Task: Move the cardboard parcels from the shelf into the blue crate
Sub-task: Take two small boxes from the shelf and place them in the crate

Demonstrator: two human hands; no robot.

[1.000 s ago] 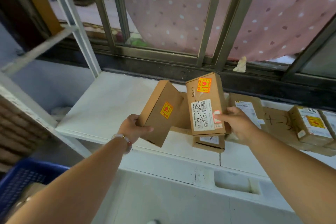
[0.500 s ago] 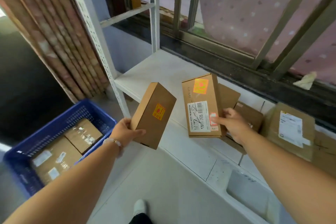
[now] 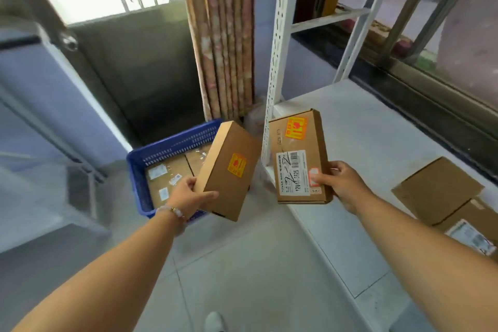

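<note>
Right now each hand grips a cardboard parcel: the left hand (image 3: 186,197) holds a tilted box with a yellow sticker (image 3: 229,170) over the near corner of the blue crate (image 3: 172,147), where other parcels (image 3: 167,178) already lie. The right hand (image 3: 342,183) clasps a labelled box (image 3: 297,156) beside the white shelf (image 3: 363,121), and more boxes (image 3: 436,188) sit on it.

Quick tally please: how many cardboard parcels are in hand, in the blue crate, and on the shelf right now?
Brown cardboard parcels in hand: 2, left hand holds one, right hand holds one
In the blue plastic crate: 2 visible
On the white shelf: 2 visible
Total: 6
</note>
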